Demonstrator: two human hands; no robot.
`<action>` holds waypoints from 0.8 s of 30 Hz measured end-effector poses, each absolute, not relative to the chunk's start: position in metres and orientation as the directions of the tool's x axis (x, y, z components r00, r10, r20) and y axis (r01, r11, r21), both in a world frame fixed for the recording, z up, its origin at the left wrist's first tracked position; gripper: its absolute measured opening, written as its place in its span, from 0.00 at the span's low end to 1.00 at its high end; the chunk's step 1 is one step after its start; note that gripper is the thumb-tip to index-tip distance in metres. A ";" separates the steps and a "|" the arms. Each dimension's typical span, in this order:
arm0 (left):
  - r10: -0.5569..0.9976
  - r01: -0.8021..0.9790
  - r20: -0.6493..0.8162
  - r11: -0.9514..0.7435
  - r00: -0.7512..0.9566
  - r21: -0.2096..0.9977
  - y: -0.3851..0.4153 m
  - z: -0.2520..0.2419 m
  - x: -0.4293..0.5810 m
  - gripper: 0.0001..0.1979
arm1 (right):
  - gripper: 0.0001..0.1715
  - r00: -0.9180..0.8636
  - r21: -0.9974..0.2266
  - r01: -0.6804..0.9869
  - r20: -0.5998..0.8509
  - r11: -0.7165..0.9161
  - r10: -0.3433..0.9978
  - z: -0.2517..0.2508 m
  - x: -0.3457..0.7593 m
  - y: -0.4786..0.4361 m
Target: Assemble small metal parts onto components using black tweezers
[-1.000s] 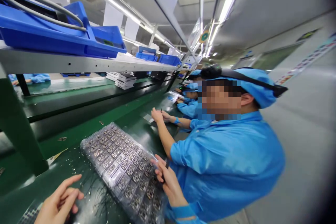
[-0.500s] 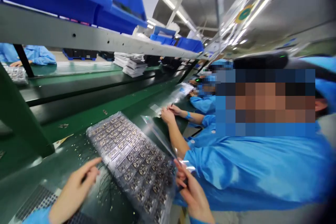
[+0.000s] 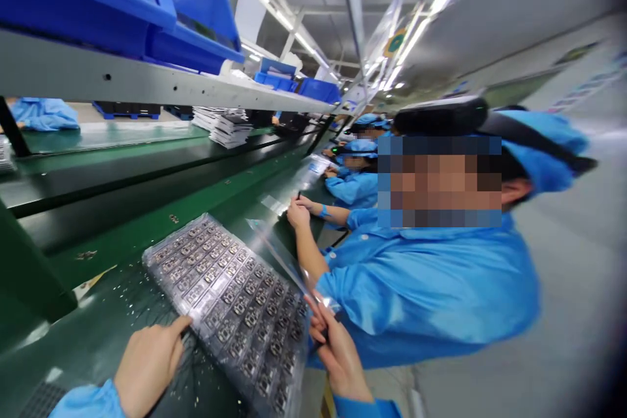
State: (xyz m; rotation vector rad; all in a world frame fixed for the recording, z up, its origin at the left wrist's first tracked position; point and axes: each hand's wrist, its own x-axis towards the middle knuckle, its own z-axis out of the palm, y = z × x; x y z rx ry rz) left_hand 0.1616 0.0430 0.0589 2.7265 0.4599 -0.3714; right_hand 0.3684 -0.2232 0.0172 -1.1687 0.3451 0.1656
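Two bare hands worked at a clear plastic tray (image 3: 230, 304) of small metal parts in the one head view. The tray lay flat on the green bench (image 3: 122, 228), running diagonally away from the person, its many pockets each holding a small component. The left hand (image 3: 149, 362) rested at the tray's near left edge, fingers curled loosely and the forefinger tip touching the rim; it gripped nothing. The right hand (image 3: 336, 356) was at the tray's right edge, thumb and fingers pinched on a thin transparent film (image 3: 284, 258) that rose off the tray and stretched away toward the far side. A slim dark tool seemed to lie in the same hand, though it was too blurred to be sure. Tiny loose bits lay scattered on the bench just left of the tray.

Close beside on the right sat a co-worker in a blue smock (image 3: 426, 294) and blue cap, both hands (image 3: 298, 212) together on the bench beyond the tray. More people in blue sat farther along the line. Above, a grey shelf (image 3: 147, 81) carried blue bins (image 3: 196, 29), and a stack of white trays (image 3: 223, 127) stood on the far side.
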 end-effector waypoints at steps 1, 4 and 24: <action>0.266 0.362 -0.323 -0.887 0.908 0.287 0.043 0.059 0.162 0.23 | 0.14 0.937 -0.867 -0.299 -0.347 0.398 -0.052 0.018 0.368 -0.222; 0.253 0.361 -0.370 -0.896 0.894 0.259 0.041 0.061 0.163 0.24 | 0.18 0.942 -0.860 -0.278 -0.332 0.429 -0.053 0.019 0.367 -0.221; 0.208 0.336 -0.365 -0.882 0.907 0.332 0.037 0.053 0.160 0.27 | 0.27 0.954 -0.840 -0.254 -0.300 0.480 -0.020 0.028 0.362 -0.216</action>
